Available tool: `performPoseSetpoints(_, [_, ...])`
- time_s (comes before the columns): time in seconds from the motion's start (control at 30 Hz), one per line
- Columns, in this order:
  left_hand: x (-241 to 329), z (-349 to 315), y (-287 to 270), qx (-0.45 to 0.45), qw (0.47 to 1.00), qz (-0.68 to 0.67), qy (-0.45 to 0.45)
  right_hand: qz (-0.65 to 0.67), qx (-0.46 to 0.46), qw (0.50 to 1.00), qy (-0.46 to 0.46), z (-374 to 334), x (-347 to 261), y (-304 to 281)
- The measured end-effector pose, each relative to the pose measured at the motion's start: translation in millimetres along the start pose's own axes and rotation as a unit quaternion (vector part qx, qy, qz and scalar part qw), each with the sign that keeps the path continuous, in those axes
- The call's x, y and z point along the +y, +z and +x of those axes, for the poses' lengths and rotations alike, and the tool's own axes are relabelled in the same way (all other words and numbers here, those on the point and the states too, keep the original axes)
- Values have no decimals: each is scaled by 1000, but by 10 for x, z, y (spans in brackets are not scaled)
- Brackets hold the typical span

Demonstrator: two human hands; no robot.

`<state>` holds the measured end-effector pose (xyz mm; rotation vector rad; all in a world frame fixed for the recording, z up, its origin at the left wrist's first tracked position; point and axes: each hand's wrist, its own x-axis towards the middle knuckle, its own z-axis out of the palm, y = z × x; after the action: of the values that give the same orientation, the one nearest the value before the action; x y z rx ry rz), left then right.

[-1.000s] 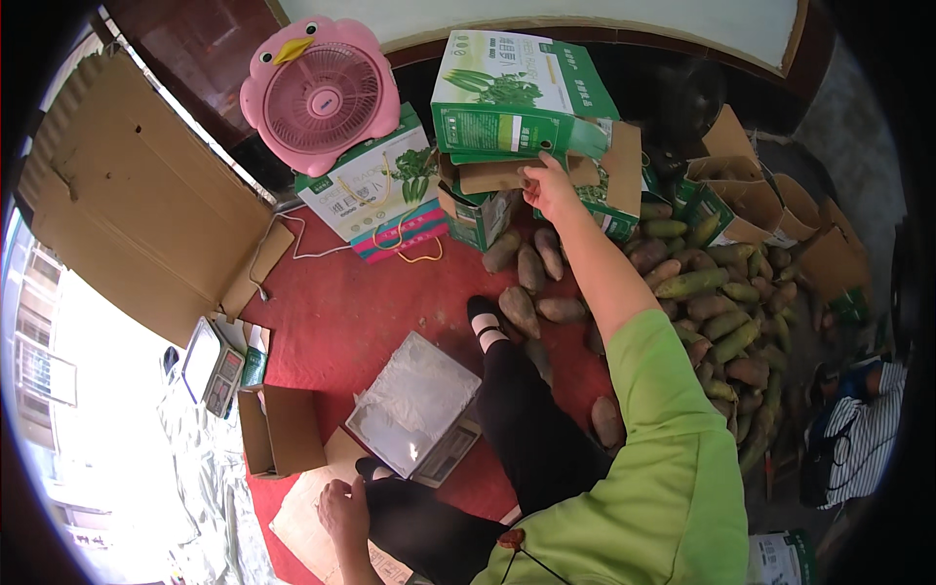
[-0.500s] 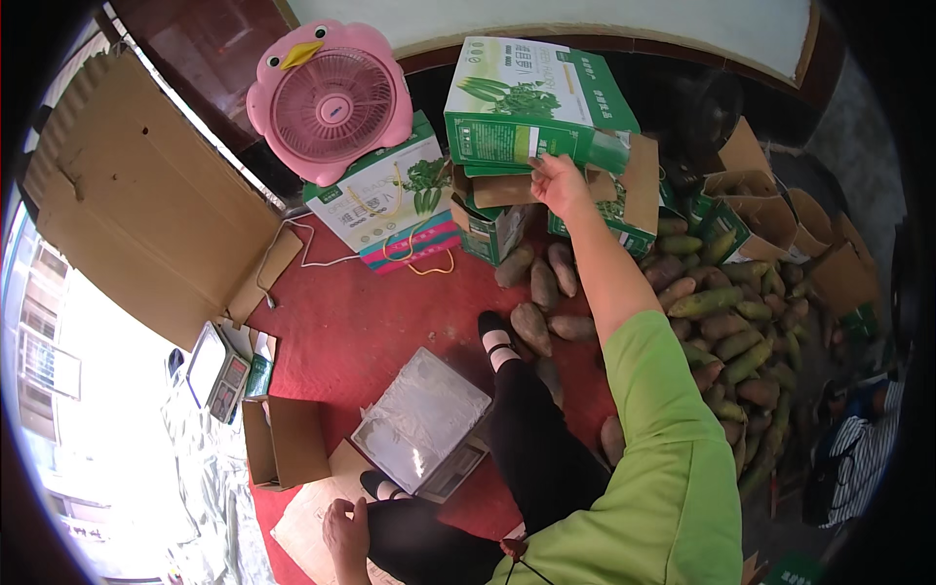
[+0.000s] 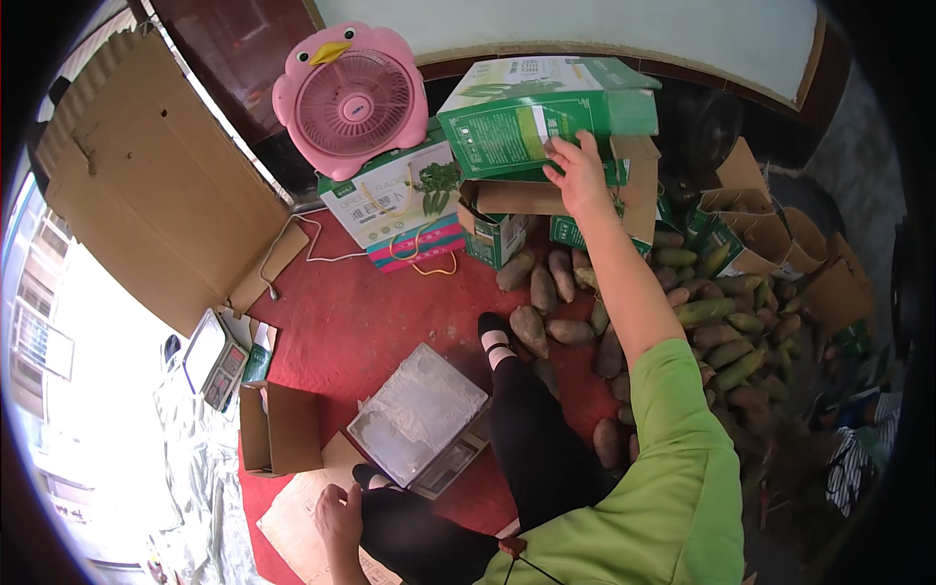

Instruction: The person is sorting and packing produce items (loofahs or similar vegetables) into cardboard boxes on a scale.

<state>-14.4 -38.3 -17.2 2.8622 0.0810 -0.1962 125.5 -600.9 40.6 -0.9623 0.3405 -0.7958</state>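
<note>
Stretched far forward, my right hand (image 3: pixel 579 177) has its fingers apart against the front of a green and white carton (image 3: pixel 522 136). That carton tilts on top of other cartons, its printed front turned up towards me. My left hand (image 3: pixel 338 517) rests by my left knee, loosely curled with fingers apart and nothing visible in it. Nearest to it is a scale (image 3: pixel 419 414) with a pale, plastic-covered top, standing on the red floor between my legs. Large green and brownish-red radishes (image 3: pixel 731 341) lie heaped to the right, with several loose ones (image 3: pixel 529 330) near my right foot.
A pink bird-shaped fan (image 3: pixel 356 102) stands on a printed gift carton (image 3: pixel 400 200) at the back. On the left are a big cardboard sheet (image 3: pixel 161 185), a second scale (image 3: pixel 219 361) and an open brown box (image 3: pixel 283 429). Open cartons (image 3: pixel 746 229) line the right back.
The green and white carton has tipped, showing more of its front. My right hand has opened from a pinch at its lower edge to spread fingers. My left hand has barely moved.
</note>
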Motion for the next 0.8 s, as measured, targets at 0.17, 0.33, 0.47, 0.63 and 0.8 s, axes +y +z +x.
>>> performPoseSetpoints(0.17, [14, -75, -70, -2, 999, 22, -32, -86, -57, 992, -78, -399, -421, 322])
performPoseSetpoints(0.33, [-142, -124, -41, 38, 999, -25, 4, -104, -113, 985, -83, -1114, -871, 526])
performPoseSetpoints(0.47, [-187, -146, -115, 20, 1000, 7, -22, -142, -179, 972, -52, -1487, -1060, 590])
performPoseSetpoints(0.63, [-321, -223, -72, 80, 995, -63, 4, -154, -251, 955, -23, -1846, -1072, 681])
performPoseSetpoints(0.8, [-340, -251, -147, 61, 998, -9, -13, -255, -357, 899, 4, -2006, -423, 732])
